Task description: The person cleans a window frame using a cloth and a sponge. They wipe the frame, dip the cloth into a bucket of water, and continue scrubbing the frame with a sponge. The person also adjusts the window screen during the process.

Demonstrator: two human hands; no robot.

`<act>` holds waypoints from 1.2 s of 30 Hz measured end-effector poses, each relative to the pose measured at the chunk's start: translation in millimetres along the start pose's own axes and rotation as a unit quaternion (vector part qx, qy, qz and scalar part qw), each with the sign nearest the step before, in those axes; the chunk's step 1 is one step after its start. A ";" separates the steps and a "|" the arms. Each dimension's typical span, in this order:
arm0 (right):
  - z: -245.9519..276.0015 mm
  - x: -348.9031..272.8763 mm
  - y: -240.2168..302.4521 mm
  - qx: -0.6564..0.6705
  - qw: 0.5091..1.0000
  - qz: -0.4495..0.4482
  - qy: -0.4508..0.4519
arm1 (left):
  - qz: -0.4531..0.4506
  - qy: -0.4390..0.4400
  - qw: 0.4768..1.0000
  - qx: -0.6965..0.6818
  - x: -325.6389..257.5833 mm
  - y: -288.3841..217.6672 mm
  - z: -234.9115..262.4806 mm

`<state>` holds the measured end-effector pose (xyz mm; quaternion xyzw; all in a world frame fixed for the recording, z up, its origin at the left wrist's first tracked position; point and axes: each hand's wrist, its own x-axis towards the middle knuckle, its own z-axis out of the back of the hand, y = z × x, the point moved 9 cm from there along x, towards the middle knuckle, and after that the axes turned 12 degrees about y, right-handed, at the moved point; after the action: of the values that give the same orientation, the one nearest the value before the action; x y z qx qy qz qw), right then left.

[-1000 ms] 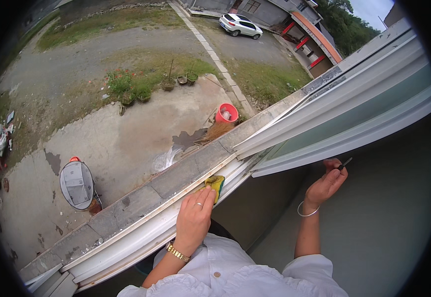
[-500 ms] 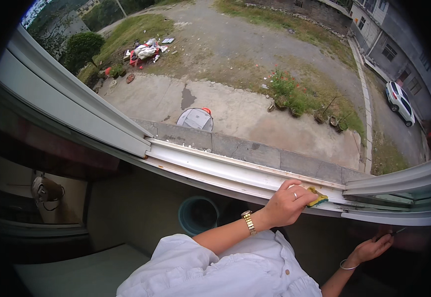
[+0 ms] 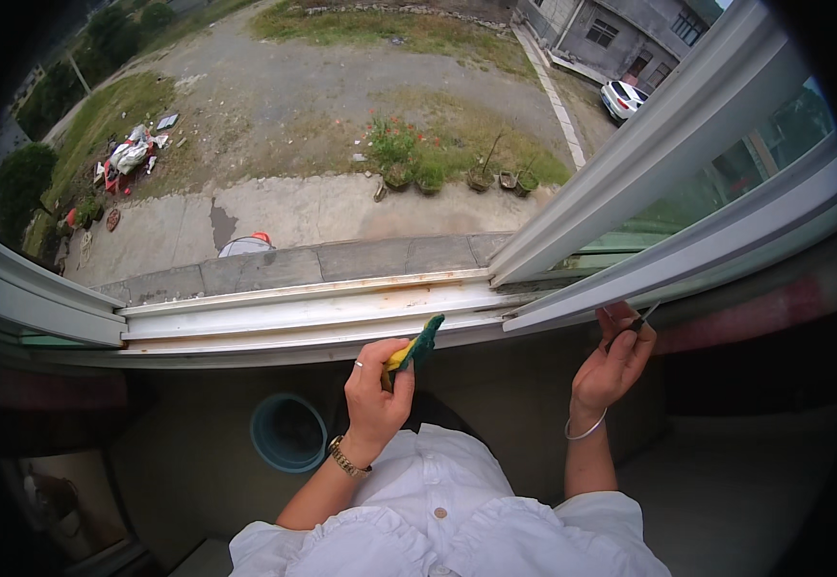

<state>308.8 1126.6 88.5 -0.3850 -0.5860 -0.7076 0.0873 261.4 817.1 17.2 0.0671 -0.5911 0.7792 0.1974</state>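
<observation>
A yellow sponge with a green scouring side (image 3: 420, 347) is pinched in my left hand (image 3: 376, 402), raised just in front of the white window track (image 3: 312, 316). Brownish stains mark parts of the track. Beneath the sliding window frame (image 3: 659, 252) on the right is my right hand (image 3: 611, 371). Its fingers are closed round a small thin tool (image 3: 651, 311) with a pointed metal end. Most of the tool's handle is hidden by the fingers, so its exact kind does not show.
Below on the floor stands a blue bucket (image 3: 288, 433). Another white sash (image 3: 43, 288) is at the left end of the opening. Outside lie a grey stone ledge (image 3: 361, 262) and a concrete yard with potted plants (image 3: 394, 159); a white car (image 3: 622, 99) is parked farther off.
My left hand has lifted the sponge off the track and drawn it back. My right hand has come up beside the right frame with the tool. The view has turned to the right.
</observation>
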 end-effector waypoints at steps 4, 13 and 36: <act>1.3 -1.4 -1.5 -0.017 1.000 -0.005 -0.004 | -0.121 -0.004 0.990 0.066 5.9 -18.8 -25.6; -0.4 2.9 4.5 -0.083 0.996 -0.004 0.020 | -0.237 0.192 0.911 0.278 32.0 -29.3 -126.0; -130.1 -31.4 23.4 0.072 0.989 -0.046 0.120 | -0.203 0.162 0.949 0.180 -63.2 -24.0 22.7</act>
<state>286.3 992.7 83.9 -0.2628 -0.6378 -0.7078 0.1522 325.5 786.5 23.8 0.0927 -0.3749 0.8166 0.4290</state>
